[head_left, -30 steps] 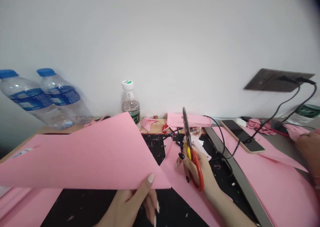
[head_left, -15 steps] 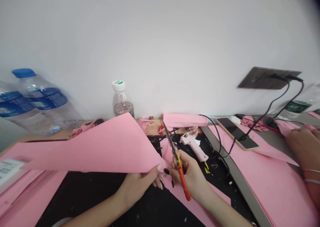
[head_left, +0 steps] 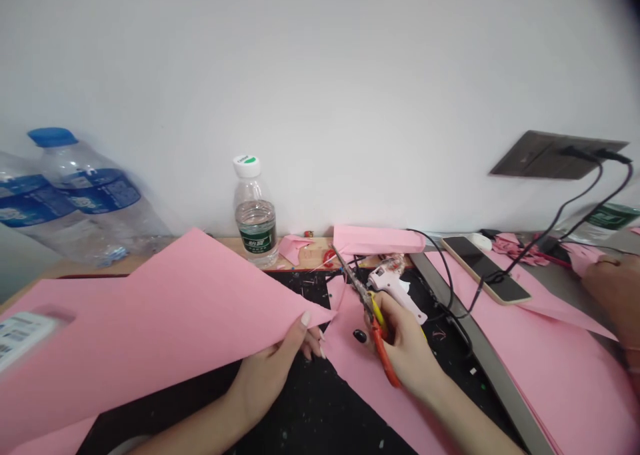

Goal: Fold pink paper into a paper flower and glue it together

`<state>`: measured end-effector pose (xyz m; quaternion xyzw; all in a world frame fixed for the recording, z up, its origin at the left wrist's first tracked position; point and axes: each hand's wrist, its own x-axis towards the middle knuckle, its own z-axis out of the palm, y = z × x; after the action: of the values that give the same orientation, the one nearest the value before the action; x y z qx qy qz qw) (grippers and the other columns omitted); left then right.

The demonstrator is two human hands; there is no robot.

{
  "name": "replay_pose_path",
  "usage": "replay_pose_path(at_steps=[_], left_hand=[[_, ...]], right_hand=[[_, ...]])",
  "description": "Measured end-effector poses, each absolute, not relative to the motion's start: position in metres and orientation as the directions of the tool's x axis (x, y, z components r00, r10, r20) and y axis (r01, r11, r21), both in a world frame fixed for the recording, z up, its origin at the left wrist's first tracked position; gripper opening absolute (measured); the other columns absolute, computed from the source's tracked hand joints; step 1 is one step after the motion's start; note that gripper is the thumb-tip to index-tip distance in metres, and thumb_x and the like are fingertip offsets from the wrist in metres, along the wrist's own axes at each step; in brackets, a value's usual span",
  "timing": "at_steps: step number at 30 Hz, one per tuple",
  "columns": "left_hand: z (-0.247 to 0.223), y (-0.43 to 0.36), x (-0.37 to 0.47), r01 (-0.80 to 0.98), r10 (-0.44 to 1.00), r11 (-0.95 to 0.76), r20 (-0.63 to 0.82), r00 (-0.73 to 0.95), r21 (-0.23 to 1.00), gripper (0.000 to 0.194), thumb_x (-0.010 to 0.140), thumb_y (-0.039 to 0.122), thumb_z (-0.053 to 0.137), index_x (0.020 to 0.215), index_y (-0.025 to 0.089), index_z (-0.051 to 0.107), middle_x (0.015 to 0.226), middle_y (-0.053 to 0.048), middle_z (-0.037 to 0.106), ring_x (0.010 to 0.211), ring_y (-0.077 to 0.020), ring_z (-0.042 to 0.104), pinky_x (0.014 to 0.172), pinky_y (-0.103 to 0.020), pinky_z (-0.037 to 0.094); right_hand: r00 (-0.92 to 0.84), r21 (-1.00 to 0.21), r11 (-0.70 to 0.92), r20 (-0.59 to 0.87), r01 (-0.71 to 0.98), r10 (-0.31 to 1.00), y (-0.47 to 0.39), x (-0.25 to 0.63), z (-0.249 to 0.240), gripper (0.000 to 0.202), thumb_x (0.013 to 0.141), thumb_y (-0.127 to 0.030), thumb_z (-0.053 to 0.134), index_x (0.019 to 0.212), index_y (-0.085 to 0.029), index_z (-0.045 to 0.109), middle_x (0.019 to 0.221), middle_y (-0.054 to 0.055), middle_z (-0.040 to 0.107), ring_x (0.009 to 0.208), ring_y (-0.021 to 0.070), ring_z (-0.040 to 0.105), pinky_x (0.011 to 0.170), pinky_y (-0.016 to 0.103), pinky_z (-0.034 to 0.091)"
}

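My left hand [head_left: 273,371] pinches the right corner of a large pink sheet [head_left: 200,295] between thumb and fingers. The sheet stretches to the left over the black work surface [head_left: 305,408]. Scissors with orange and yellow handles [head_left: 383,348] are in my right hand [head_left: 407,348], blades pointing up and to the left, just right of the sheet's corner. Another pink piece [head_left: 370,381] lies under my right hand. Behind that hand is a pale pink glue gun [head_left: 397,288], partly covered by the fingers.
A water bottle [head_left: 257,218] stands by the wall; large blue-capped bottles [head_left: 95,188] are at left. At right lie a phone [head_left: 485,268], pink sheets [head_left: 545,355] and black cables [head_left: 555,225] from a socket plate [head_left: 545,155]. Another person's hand [head_left: 613,288] is at the right edge.
My hands have moved apart, the right one going right with the scissors. The pink sheet has tilted, its left part now lower and nearer. The camera view has shifted slightly.
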<state>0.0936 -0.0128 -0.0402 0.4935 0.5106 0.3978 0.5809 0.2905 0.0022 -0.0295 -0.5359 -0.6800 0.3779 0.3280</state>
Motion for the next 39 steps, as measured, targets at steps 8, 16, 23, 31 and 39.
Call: replay_pose_path(at_steps=[8,16,23,31,39], left_hand=[[-0.043,-0.004,0.086,-0.02,0.976,0.217,-0.217,0.01,0.976,0.032,0.083,0.041,0.05,0.073,0.016,0.068,0.074,-0.003,0.071,0.072,-0.0182,0.061,0.07,-0.025,0.046],[-0.048,0.001,0.077,-0.091,0.989,0.138,-0.142,-0.031,0.986,0.032,0.084,0.041,0.052,0.076,0.015,0.069,0.082,-0.005,0.072,0.076,-0.0191,0.063,0.076,-0.028,0.048],[-0.047,0.003,0.075,-0.105,0.995,0.102,-0.104,-0.011,0.989,0.03,0.085,0.038,0.051,0.076,0.016,0.068,0.08,-0.004,0.072,0.076,-0.0181,0.063,0.074,-0.026,0.049],[-0.048,0.0,0.071,0.051,0.994,0.097,-0.1,0.053,0.994,0.034,0.087,0.039,0.046,0.08,0.017,0.071,0.085,-0.003,0.072,0.076,-0.0174,0.062,0.073,-0.025,0.049],[-0.05,0.0,0.07,0.087,0.992,0.086,-0.094,0.084,0.992,0.036,0.086,0.044,0.045,0.08,0.02,0.071,0.083,-0.002,0.072,0.075,-0.0171,0.061,0.069,-0.026,0.051]], right_hand=[[-0.275,-0.524,0.291,0.11,0.8,0.955,0.003,0.297,-0.024,0.023,0.064,-0.012,0.05,0.072,-0.023,0.032,0.066,-0.003,0.045,0.059,0.015,0.039,0.051,0.024,0.029],[-0.345,-0.447,0.345,0.085,0.825,0.935,0.006,0.299,-0.024,0.026,0.061,-0.014,0.054,0.066,-0.022,0.03,0.064,-0.004,0.043,0.056,0.0131,0.038,0.051,0.023,0.027],[-0.377,-0.454,0.357,0.049,0.816,0.925,0.008,0.298,-0.023,0.032,0.067,-0.026,0.061,0.065,-0.022,0.03,0.063,-0.005,0.04,0.056,0.0122,0.035,0.05,0.024,0.026],[-0.396,-0.458,0.369,0.041,0.809,0.918,0.006,0.299,-0.024,0.036,0.066,-0.025,0.063,0.064,-0.021,0.027,0.063,-0.006,0.037,0.057,0.0117,0.035,0.051,0.024,0.026],[-0.409,-0.499,0.371,0.034,0.784,0.912,0.006,0.299,-0.026,0.042,0.067,-0.036,0.067,0.065,-0.021,0.027,0.064,-0.005,0.036,0.057,0.0119,0.034,0.052,0.024,0.026]])
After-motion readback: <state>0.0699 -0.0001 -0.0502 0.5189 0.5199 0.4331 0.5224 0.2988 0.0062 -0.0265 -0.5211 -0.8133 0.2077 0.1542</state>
